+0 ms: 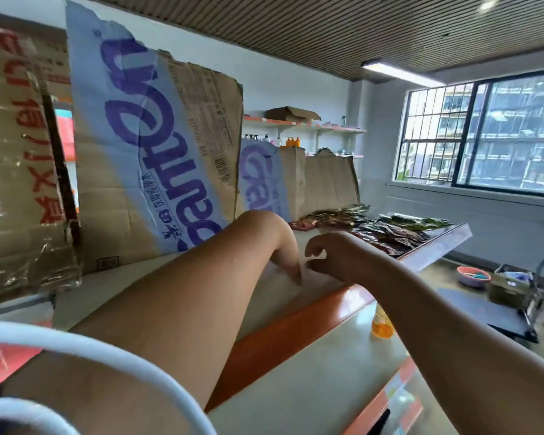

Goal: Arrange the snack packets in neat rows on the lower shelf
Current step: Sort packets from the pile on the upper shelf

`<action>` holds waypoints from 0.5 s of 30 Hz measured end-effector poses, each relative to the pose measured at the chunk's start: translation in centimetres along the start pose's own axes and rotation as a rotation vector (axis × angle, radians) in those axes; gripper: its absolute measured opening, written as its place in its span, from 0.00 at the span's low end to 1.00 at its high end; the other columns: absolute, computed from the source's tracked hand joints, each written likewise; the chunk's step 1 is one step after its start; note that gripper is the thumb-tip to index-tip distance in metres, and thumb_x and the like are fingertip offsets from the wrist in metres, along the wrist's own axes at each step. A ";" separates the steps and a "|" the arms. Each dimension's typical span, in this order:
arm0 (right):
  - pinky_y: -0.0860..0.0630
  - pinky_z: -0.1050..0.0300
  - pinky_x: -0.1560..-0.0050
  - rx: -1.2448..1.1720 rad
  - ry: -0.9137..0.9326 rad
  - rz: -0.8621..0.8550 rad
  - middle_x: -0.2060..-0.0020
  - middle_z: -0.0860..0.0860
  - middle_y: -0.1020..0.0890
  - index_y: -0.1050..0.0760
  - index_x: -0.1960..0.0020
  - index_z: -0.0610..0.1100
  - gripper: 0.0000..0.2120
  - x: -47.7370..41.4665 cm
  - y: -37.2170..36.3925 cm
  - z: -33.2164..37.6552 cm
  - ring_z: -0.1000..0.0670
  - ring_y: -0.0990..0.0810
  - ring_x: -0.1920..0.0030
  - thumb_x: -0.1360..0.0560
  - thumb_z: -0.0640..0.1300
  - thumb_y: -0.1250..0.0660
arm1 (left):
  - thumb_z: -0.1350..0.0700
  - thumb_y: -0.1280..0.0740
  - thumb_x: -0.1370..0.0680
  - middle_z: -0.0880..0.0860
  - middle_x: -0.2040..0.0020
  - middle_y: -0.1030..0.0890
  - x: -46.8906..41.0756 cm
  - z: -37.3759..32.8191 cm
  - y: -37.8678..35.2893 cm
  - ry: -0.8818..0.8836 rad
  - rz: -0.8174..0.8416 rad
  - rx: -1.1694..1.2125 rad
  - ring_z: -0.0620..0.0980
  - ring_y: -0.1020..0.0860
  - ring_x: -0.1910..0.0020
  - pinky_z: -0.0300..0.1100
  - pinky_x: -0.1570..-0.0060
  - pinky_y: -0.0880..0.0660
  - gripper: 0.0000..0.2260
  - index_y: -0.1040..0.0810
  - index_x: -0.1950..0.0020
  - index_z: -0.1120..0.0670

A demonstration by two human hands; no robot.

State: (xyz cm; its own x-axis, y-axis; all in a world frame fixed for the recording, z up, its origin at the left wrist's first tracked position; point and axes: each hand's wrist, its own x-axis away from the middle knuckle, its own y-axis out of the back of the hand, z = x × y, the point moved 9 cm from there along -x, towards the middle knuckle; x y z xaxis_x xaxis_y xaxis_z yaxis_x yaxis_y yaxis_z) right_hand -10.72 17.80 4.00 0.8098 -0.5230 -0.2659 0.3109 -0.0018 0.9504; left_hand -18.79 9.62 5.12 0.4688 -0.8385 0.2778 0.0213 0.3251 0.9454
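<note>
Cardboard marked "Ganten" stands behind left hand and right hand, fingers loose, holding nothing.

Red and green snack packets, orange-edged shelf, purple-lettered cardboard

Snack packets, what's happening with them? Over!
Left hand fingers down on shelf, right hand loosely curled, both empty. Snack packets lying at far end, untouched. Bare shelf between.
</note>
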 end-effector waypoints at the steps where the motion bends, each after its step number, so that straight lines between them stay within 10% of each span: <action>1: 0.23 0.56 0.49 -0.033 0.005 -0.056 0.53 0.54 0.20 0.19 0.45 0.50 0.10 -0.5 0.5 -0.9 0.51 0.22 0.54 0.24 0.52 0.28 | 0.31 0.31 0.26 0.54 0.30 0.25 -0.2 -0.1 0.0 -0.003 0.018 0.006 0.57 0.25 0.34 0.53 0.33 0.28 0.37 0.29 0.23 0.51; 6: 0.22 0.54 0.53 -0.118 -0.053 -0.111 0.52 0.50 0.17 0.17 0.46 0.49 0.10 -4.3 1.5 -7.5 0.47 0.19 0.55 0.27 0.46 0.25 | 0.37 0.32 0.21 0.57 0.31 0.23 -1.4 -1.2 1.5 0.012 -0.026 0.119 0.55 0.23 0.47 0.43 0.61 0.27 0.31 0.28 0.25 0.54; 12: 0.36 0.72 0.72 0.151 0.011 0.156 0.54 0.53 0.21 0.26 0.56 0.57 0.08 -7.5 1.5 -11.5 0.51 0.26 0.60 0.24 0.46 0.30 | 0.42 0.35 0.17 0.46 0.47 0.22 -4.2 -3.6 3.4 0.044 0.052 0.272 0.46 0.21 0.55 0.39 0.63 0.22 0.22 0.24 0.29 0.54; 15: 0.37 0.66 0.73 0.246 0.071 0.275 0.46 0.49 0.21 0.23 0.37 0.49 0.17 -9.0 1.2 -11.9 0.50 0.26 0.54 0.25 0.41 0.30 | 0.38 0.33 0.20 0.46 0.45 0.19 -7.0 -3.5 4.1 0.097 0.025 0.349 0.50 0.18 0.48 0.48 0.48 0.18 0.23 0.24 0.28 0.49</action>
State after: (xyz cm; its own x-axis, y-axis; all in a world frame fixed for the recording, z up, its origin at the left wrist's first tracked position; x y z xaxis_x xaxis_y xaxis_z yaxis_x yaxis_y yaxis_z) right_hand -11.77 32.64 5.60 0.8817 -0.4718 0.0028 -0.0454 -0.0789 0.9958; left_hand -18.84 18.32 6.43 0.5470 -0.7815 0.2999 -0.2860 0.1622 0.9444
